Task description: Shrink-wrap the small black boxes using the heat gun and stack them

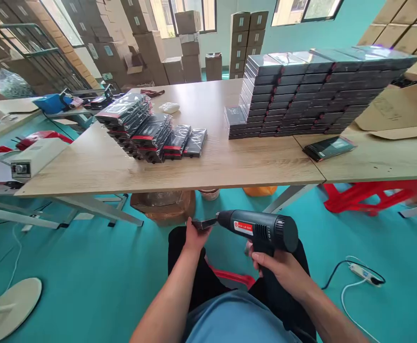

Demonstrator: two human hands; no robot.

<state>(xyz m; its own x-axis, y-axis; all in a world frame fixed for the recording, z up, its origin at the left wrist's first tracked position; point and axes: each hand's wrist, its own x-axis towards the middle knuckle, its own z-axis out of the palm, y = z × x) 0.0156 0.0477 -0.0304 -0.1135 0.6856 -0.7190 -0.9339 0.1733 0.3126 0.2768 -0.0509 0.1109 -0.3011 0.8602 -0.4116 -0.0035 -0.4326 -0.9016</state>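
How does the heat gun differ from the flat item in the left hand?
The heat gun is bulky and rounded; the flat item is smaller and slab-like. The right hand grips the heat gun by its handle, while the left hand holds the flat item. Both look mainly dark.

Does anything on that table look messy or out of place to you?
One dark pack lies alone and askew, apart from the neat big stack. The smaller piles look uneven, their plastic film loose and wrinkled. I see nothing spilled or clearly damaged.
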